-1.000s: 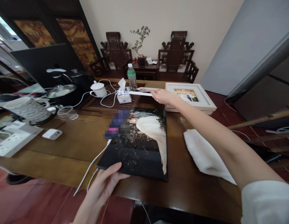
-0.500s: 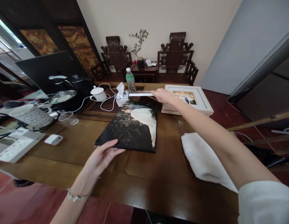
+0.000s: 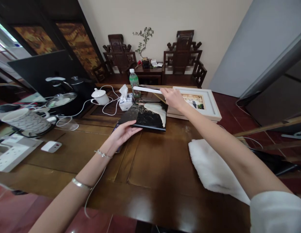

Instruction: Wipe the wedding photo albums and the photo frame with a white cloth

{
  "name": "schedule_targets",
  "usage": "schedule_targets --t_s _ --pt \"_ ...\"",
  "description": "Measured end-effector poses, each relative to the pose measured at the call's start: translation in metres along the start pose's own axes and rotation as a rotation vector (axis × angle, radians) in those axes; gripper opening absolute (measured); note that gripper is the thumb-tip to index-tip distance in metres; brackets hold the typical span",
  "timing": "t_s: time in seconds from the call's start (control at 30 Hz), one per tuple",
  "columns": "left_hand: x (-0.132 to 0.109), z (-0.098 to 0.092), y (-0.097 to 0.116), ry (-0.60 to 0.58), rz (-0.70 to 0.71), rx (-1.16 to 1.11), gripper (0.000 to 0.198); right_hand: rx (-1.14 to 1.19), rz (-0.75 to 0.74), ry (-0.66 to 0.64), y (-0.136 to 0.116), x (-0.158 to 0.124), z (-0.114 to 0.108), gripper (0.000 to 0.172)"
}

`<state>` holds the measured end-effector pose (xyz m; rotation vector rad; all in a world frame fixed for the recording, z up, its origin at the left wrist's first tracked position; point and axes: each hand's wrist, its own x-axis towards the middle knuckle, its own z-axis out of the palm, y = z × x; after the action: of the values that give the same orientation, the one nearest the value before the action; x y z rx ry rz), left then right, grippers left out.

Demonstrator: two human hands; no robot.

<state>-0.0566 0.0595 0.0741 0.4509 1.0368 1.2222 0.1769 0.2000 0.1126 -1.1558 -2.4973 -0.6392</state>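
Observation:
A dark photo panel (image 3: 149, 115) with a pale gown pictured on it lies across the middle of the view. My left hand (image 3: 123, 133) grips its near left edge, thumb on top and fingers below. Behind the panel, my right hand (image 3: 173, 97) is closed on the right end of a thin white-edged frame (image 3: 147, 90), raised above the panel's far side. Under and left of the panel, a sliver of a dark item shows, mostly hidden. To the right, a white picture frame (image 3: 211, 106) rests on the table, partly behind my right hand.
A white towel (image 3: 211, 165) lies on the right of the wooden table (image 3: 155, 168). A tissue box (image 3: 126, 103), a bottle (image 3: 134, 81) and a lidded cup (image 3: 100, 96) stand at the back. Cables, a patterned mug (image 3: 26, 121) and a power strip (image 3: 14, 153) crowd the left.
My left hand and the panel have moved away from me, towards the table's back. The white-edged frame in my right hand has risen slightly. A dark item and a cable now show near my left hand.

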Motion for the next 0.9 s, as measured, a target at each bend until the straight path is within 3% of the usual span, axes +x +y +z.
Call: schedule_targets --t_s 0.23,0.3,0.43,0.5,0.73,0.9 --pt "0.033 0.019 -0.005 -0.125 0.038 -0.117 0.01 -0.008 -0.1 0.035 -0.006 -0.011 -0.011 0.041" --pt "0.038 0.028 -0.013 -0.077 0.04 -0.183 0.008 -0.006 -0.128 0.012 -0.01 -0.014 -0.014 0.041" --pt "0.049 0.042 -0.037 0.203 0.036 -0.208 0.016 -0.009 -0.152 -0.042 -0.021 -0.019 -0.013 0.04" --pt "0.055 0.044 -0.046 0.248 0.041 -0.182 0.018 -0.016 -0.172 -0.055 -0.027 -0.021 -0.009 0.041" --pt "0.071 0.047 -0.047 0.201 0.014 -0.051 0.011 -0.045 -0.196 -0.051 -0.046 -0.034 0.019 0.044" --pt "0.086 0.046 -0.044 0.177 0.024 -0.013 0.017 -0.02 -0.1 -0.112 -0.063 -0.04 0.031 0.046"
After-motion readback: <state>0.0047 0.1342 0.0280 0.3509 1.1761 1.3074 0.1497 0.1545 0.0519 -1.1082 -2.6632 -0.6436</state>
